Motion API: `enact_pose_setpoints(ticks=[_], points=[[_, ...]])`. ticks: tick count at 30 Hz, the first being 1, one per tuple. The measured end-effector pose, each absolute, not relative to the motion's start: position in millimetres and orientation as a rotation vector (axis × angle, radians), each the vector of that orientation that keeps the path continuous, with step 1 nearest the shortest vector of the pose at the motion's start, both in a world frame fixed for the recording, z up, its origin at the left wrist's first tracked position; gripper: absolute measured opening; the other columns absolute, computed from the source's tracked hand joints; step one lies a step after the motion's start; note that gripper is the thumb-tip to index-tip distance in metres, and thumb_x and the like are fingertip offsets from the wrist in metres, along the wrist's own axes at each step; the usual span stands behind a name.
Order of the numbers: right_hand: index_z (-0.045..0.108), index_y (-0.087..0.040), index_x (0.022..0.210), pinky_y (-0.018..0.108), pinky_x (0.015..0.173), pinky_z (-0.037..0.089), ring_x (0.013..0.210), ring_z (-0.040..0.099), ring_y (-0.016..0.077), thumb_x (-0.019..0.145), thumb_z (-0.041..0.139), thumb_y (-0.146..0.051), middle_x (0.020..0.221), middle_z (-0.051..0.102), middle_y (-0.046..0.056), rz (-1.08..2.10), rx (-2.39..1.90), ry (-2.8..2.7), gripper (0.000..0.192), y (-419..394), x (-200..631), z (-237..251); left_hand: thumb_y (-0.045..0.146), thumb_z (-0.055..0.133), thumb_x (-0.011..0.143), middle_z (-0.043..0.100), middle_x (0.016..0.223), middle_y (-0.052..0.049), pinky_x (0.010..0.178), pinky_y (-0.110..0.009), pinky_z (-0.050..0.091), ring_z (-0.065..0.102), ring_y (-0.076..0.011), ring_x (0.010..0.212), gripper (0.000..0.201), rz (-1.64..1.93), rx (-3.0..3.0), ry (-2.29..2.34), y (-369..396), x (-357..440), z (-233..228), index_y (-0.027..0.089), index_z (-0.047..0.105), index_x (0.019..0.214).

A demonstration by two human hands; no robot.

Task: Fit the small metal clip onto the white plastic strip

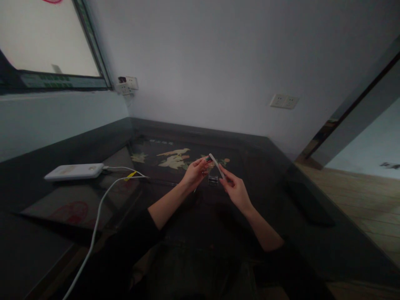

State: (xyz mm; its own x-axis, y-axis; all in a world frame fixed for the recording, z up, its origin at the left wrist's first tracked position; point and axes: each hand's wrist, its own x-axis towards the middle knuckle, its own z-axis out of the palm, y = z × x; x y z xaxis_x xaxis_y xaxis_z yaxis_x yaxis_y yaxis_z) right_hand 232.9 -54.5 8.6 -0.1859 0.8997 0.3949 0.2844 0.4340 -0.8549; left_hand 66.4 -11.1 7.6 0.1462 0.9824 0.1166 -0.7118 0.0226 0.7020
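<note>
1. The right hand (235,188) pinches the lower end of a slim white stick (216,165), held tilted above the dark table (296,200).
2. The left hand (195,171) meets it, fingertips closed on a small dark piece (208,159) at the stick's upper end; what it is cannot be told.
3. A small shiny thing (213,180) lies on the table just below the hands.
4. Farther left, a white power bank (74,171) rests with a white cable (103,204) plugged in.
5. Sockets (284,101) sit on the back wall.
</note>
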Motion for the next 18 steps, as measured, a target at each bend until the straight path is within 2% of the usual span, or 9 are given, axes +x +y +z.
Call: enact_pose_setpoints(ticks=[4, 7, 9, 11, 14, 16, 18], points=[[0.057, -0.017, 0.131, 0.031, 0.074, 0.056, 0.098, 0.064, 0.0221, 0.084, 0.054, -0.023, 0.121, 0.065, 0.009, 0.743, -1.020, -1.705, 0.048, -53.4, 233.6, 6.9, 0.028, 0.082, 0.064, 0.066, 0.089, -0.006, 0.053, -0.017, 0.036, 0.047, -0.0036, 0.060, 0.035, 1.386, 0.748, 0.471, -12.5, 66.5, 8.5, 0.013, 0.072, 0.093], [0.056, -0.017, 0.132, 0.032, 0.075, 0.056, 0.100, 0.064, 0.0228, 0.085, 0.054, -0.024, 0.117, 0.067, 0.009, 0.754, -1.019, -1.720, 0.048, -55.6, 232.6, 7.4, 0.028, 0.083, 0.061, 0.065, 0.083, -0.005, 0.053, -0.017, 0.035, 0.047, -0.0039, 0.060, 0.034, 1.386, 0.738, 0.456, -12.6, 66.6, 9.5, 0.013, 0.072, 0.090], [0.055, -0.017, 0.133, 0.030, 0.069, 0.056, 0.092, 0.065, 0.0214, 0.085, 0.055, -0.025, 0.110, 0.069, 0.009, 0.781, -1.015, -1.733, 0.049, -58.3, 231.5, 8.6, 0.028, 0.085, 0.059, 0.065, 0.081, -0.004, 0.053, -0.016, 0.035, 0.048, -0.0043, 0.061, 0.035, 1.392, 0.726, 0.438, -11.9, 66.6, 9.7, 0.013, 0.072, 0.088], [0.054, -0.018, 0.135, 0.025, 0.058, 0.053, 0.074, 0.064, 0.0170, 0.085, 0.056, -0.027, 0.103, 0.069, 0.009, 0.831, -1.016, -1.738, 0.050, -61.1, 230.1, 9.6, 0.028, 0.085, 0.058, 0.066, 0.085, -0.005, 0.052, -0.016, 0.035, 0.048, -0.0041, 0.061, 0.036, 1.393, 0.727, 0.422, -11.3, 66.5, 9.6, 0.013, 0.072, 0.089], [0.051, -0.018, 0.137, 0.020, 0.043, 0.041, 0.049, 0.048, 0.0074, 0.085, 0.057, -0.028, 0.094, 0.068, 0.007, 0.929, -1.021, -1.727, 0.054, -63.7, 228.1, 10.0, 0.029, 0.083, 0.062, 0.067, 0.093, -0.007, 0.052, -0.017, 0.034, 0.049, -0.0041, 0.062, 0.036, 1.390, 0.743, 0.417, -11.1, 66.7, 10.1, 0.012, 0.072, 0.091], [0.051, -0.018, 0.137, 0.019, 0.039, 0.036, 0.045, 0.042, 0.0054, 0.085, 0.057, -0.028, 0.090, 0.067, 0.006, 0.961, -1.015, -1.717, 0.054, -63.9, 227.4, 9.8, 0.029, 0.082, 0.064, 0.068, 0.095, -0.008, 0.052, -0.017, 0.034, 0.049, -0.0045, 0.063, 0.034, 1.392, 0.741, 0.421, -11.9, 67.0, 11.0, 0.011, 0.072, 0.091], [0.054, -0.018, 0.135, 0.020, 0.040, 0.037, 0.049, 0.046, 0.0075, 0.084, 0.057, -0.028, 0.090, 0.067, 0.007, 0.939, -1.013, -1.707, 0.052, -62.9, 227.4, 9.7, 0.028, 0.081, 0.065, 0.068, 0.092, -0.008, 0.051, -0.017, 0.034, 0.047, -0.0041, 0.061, 0.032, 1.392, 0.737, 0.419, -12.9, 67.2, 12.1, 0.011, 0.072, 0.091]])
